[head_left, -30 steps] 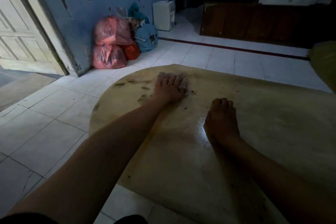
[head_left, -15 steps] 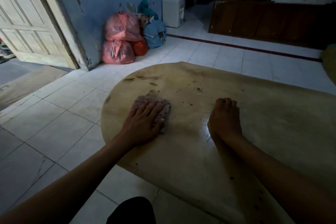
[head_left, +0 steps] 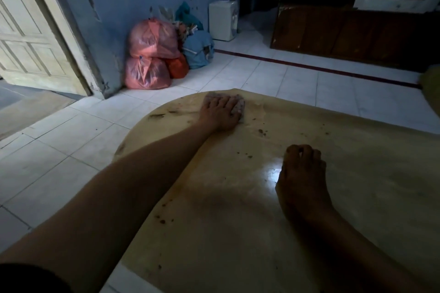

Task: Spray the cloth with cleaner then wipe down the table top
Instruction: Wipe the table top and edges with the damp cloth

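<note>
While the left hand (head_left: 220,112) lies flat on the cloth (head_left: 239,108), fingers straight and spread, it presses the cloth onto the table top (head_left: 238,233) at the far left edge; no curl round the fabric, just palm and fingers bearing down. The cloth is bunched under the fingers, only its right side showing. The right hand (head_left: 301,173) rests on the table nearer and to the right, fingers bent at the tips, holding nothing, apparently bracing.

Step in hand: wiping, judged well under way. Dark crumbs and smears (head_left: 262,131) sit between the two hands and along the left rim. To do it well: keep even pressure, overlap strokes, sweep crumbs toward one edge instead of scattering them, and keep the cloth from slipping off the rim.

No spray bottle in view.

Containers: tied pink plastic bags (head_left: 152,54) stacked against the far wall, contents not legible; a blue bag (head_left: 197,51) beside them, contents also unclear.
</note>
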